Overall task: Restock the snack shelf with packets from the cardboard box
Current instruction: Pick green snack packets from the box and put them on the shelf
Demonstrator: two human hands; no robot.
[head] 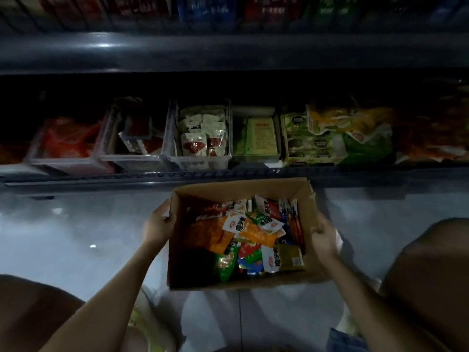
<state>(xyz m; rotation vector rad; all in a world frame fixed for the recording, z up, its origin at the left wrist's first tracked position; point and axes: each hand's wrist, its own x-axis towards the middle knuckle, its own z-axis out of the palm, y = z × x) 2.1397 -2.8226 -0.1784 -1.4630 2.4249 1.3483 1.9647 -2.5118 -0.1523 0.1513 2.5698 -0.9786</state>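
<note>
So the box (pixel 308 199) is gripped by both side walls, just in front of the shelf (pixel 228 175) and below its edge. The left hand (pixel 158 224) is curled over the left rim and the right hand (pixel 323 237) is wrapped round the right wall. Packets (pixel 253 232) are heaped loose inside, so it's probably best kept level and set down close under the clear bins (pixel 200 161) before anything gets pulled out, or stuff could slide into a corner. Whether the box is on the floor or held off it can't be told. The fingertips are hidden behind cardboard, labels are blurred, and the shelf's far ends are lost in the dark.
</note>
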